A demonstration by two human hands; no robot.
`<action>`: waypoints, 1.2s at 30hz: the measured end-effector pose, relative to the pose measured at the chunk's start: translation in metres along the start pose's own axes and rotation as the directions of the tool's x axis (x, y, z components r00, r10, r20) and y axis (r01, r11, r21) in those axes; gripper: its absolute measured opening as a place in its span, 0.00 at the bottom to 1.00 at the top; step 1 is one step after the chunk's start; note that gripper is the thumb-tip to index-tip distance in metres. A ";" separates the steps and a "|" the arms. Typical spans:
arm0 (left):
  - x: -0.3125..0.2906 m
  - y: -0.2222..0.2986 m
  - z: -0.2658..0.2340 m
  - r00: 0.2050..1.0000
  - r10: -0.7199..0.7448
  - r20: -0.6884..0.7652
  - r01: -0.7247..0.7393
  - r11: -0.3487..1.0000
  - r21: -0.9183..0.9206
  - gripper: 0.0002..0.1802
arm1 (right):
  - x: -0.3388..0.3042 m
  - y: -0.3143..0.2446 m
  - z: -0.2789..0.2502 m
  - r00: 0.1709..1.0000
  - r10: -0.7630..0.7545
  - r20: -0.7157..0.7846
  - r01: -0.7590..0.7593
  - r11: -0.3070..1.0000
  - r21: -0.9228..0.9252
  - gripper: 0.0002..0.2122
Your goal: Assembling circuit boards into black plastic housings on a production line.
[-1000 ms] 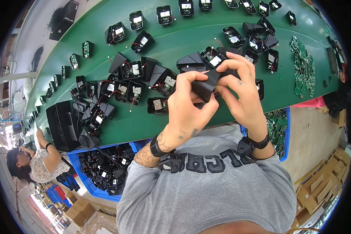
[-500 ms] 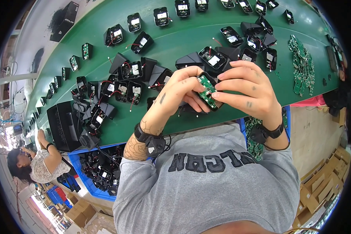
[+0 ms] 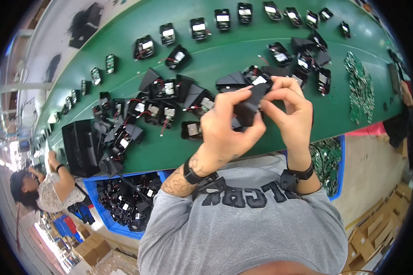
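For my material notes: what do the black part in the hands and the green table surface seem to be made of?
The black wedge-shaped housing held by both hands looks like moulded matte plastic: even dull black, sharp edges. The long green work surface looks like a smooth mat, perhaps rubber or vinyl, with a soft sheen.

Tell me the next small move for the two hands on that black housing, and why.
Probably press the black housing fully closed with both thumbs, then set it on the green table. The left hand and right hand pinch it from either side above the table edge, and no circuit board shows on it, so it looks nearly shut. Finished-looking units sit in a row further out.
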State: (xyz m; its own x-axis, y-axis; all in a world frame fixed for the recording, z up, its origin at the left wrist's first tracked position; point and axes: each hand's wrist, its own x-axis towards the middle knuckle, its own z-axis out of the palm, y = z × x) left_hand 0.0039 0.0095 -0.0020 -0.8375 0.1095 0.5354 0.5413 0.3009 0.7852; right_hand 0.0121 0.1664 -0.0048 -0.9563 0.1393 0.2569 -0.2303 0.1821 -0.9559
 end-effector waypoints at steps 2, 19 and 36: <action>0.003 -0.003 0.004 0.993 0.114 -0.010 -0.113 0.991 0.074 0.26 | 0.002 0.006 0.007 0.990 -0.123 -0.062 0.125 0.992 0.022 0.06; 0.112 -0.028 -0.107 0.905 0.379 0.193 -0.411 0.665 0.623 0.25 | 0.011 -0.018 -0.070 0.967 -0.213 0.140 0.243 0.937 -0.253 0.21; 0.196 -0.256 -0.267 0.812 -0.354 0.463 -0.254 0.500 0.828 0.21 | 0.017 0.096 -0.275 0.868 -0.286 -0.407 -0.254 0.449 -0.857 0.10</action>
State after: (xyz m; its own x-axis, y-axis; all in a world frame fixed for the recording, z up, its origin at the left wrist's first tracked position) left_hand -0.2789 -0.2989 -0.0149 -0.9068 0.4214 0.0126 0.4214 0.9069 -0.0006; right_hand 0.0228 0.4537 -0.0533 -0.6908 0.4645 0.5541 0.2934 0.8805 -0.3723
